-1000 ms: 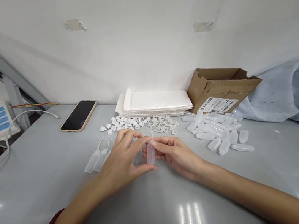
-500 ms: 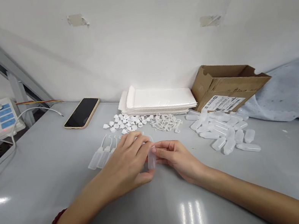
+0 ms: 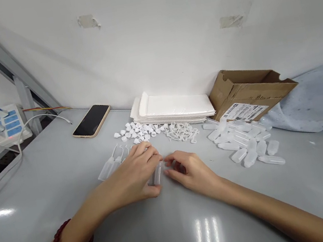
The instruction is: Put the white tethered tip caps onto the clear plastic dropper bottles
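Observation:
My left hand [image 3: 137,171] is closed around a small translucent plastic bottle [image 3: 157,174], held upright between the fingers and thumb; its top is hidden behind the fingers. Just right of the bottle, my right hand [image 3: 190,170] has its fingers curled and apart, with nothing visible in them. Several bottles with thin curved spouts [image 3: 110,166] lie left of my left hand, partly covered by it. Beyond both hands are a heap of small white caps [image 3: 141,131] and a tangle of white curved spouts [image 3: 181,133]. Loose translucent bottles [image 3: 248,143] are piled on the right.
A stack of white padded envelopes [image 3: 177,105] lies against the wall beside an open cardboard box [image 3: 244,92]. At the right is a bluish plastic bag [image 3: 307,99]. A phone [image 3: 92,120], a white cable [image 3: 20,151] and a power strip [image 3: 11,122] are on the left.
My right hand has let go of the bottle and drawn slightly apart from it. My left hand, still holding the bottle, has shifted a little left.

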The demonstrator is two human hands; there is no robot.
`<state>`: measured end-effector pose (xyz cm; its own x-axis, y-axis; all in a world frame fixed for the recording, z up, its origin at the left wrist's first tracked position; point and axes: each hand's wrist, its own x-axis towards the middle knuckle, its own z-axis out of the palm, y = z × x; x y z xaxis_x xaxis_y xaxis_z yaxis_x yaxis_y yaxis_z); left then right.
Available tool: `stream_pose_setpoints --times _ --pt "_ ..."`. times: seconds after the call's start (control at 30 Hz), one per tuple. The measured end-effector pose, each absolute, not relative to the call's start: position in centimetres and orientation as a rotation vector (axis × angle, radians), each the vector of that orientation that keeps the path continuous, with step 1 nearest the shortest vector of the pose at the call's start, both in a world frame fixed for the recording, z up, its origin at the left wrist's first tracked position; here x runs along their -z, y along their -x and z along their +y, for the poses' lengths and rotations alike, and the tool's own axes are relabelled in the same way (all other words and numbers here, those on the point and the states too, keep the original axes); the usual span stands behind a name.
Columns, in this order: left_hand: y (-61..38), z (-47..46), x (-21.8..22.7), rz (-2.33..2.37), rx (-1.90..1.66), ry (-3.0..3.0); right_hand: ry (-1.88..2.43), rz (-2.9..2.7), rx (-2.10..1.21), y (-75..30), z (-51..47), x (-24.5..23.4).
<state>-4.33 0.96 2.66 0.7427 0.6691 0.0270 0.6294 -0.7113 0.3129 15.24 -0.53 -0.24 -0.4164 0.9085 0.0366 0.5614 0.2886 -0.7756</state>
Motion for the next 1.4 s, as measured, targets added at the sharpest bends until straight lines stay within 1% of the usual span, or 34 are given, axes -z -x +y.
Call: stream_pose_setpoints --times 0.13,0.27,0.6,1.13,1.4 --pt "4.6 1.1 -2.7 1.021 -0.193 -2.633 1.177 -2.098 -0.85 -15.1 -0.9 1.0" --pt "4.8 1.2 -2.7 1.033 -0.185 -2.624 1.1 -2.108 -0.822 -14.8 -1.1 1.5" --pt "5.0 1.2 -2.7 1.048 -0.155 -2.656 1.069 -2.126 -0.763 -14.5 -1.3 2.3" --pt "5.6 1.2 -2.9 1.027 -0.195 -2.66 1.082 -2.131 -0.765 -14.5 -1.4 2.4" --pt "5.5 1.1 -3.2 1.042 -0.143 -2.623 1.077 -2.136 -0.766 -14.5 -1.6 2.3"
